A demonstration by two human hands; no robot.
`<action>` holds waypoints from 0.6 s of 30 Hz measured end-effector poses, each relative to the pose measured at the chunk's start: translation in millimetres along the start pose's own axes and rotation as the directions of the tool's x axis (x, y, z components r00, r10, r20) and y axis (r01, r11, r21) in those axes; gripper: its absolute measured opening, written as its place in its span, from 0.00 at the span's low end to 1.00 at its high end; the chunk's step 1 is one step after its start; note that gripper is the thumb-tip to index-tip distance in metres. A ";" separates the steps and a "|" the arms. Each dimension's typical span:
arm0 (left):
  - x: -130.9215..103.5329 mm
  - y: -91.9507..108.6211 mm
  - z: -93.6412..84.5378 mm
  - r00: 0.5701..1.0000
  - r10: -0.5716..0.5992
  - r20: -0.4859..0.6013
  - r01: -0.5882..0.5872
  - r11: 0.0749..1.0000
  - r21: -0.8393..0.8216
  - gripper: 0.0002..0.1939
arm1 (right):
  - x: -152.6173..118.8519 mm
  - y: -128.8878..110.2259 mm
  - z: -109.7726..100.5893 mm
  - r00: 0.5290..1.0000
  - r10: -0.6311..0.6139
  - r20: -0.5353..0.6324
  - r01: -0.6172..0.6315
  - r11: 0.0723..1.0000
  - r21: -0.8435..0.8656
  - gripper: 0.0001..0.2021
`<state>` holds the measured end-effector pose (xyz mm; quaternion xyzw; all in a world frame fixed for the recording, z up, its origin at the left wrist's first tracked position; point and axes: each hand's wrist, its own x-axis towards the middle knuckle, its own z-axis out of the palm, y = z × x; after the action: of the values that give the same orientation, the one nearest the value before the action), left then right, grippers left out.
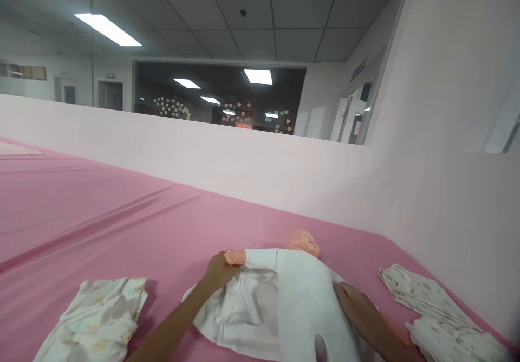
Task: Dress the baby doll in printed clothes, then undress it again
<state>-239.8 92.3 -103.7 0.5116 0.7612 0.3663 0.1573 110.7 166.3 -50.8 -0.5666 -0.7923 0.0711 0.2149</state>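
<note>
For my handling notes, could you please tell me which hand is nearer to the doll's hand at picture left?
Left: the left hand is up against the doll's hand, while the right hand is farther off, at the white clothing's side.

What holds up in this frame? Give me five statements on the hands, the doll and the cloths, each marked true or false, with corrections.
1. The doll is in a white garment. True.
2. The left hand is at the doll's foot. False: it is at the doll's hand.
3. The right hand touches the white garment. True.
4. The doll lies on something green. False: it lies on a pink sheet.
5. A patterned cloth lies to the left of both hands. True.
</note>
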 end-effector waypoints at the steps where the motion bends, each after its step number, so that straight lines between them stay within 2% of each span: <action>1: 1.4 -1.1 -5.0 1.000 0.005 0.008 -0.005 0.999 -0.048 0.02 | 2.3 -4.9 -3.9 1.000 -0.020 0.016 0.021 0.999 -0.032 0.18; 3: 3.5 -1.8 -14.8 1.000 0.024 0.012 -0.022 0.990 -0.138 0.05 | 6.3 -23.7 -9.8 0.993 -0.116 0.018 0.116 0.991 -0.059 0.15; 5: 3.8 0.2 -23.8 0.999 0.043 0.029 -0.035 0.973 -0.229 0.08 | 9.2 -52.6 -9.6 0.961 -0.275 -0.005 0.275 0.961 -0.012 0.15; 8: -0.2 7.8 -35.9 0.996 0.058 0.072 -0.028 0.933 -0.359 0.07 | 14.1 -102.1 4.9 0.853 -0.522 0.010 0.520 0.851 0.077 0.19; 9: -2.3 11.0 -39.8 0.995 0.053 0.085 -0.015 0.918 -0.395 0.08 | 16.4 -116.9 12.3 0.825 -0.565 0.027 0.560 0.822 0.105 0.19; 11: -6.4 17.2 -47.6 0.995 0.027 0.098 0.020 0.893 -0.450 0.12 | 22.4 -140.2 27.6 0.807 -0.585 0.076 0.577 0.810 0.107 0.18; 13: -9.9 22.7 -55.7 0.996 -0.005 0.086 0.046 0.878 -0.476 0.16 | 29.7 -153.4 39.9 0.812 -0.570 0.126 0.569 0.821 0.047 0.18; 18: -17.8 36.5 -72.3 0.998 -0.041 -0.055 0.012 0.898 -0.440 0.16 | 46.3 -157.9 51.4 0.818 -0.541 0.195 0.561 0.825 -0.065 0.19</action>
<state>-252.4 55.3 -30.6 0.4407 0.6704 0.5423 0.2494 -60.2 161.1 -28.7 -0.3167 -0.9403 0.0061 0.1245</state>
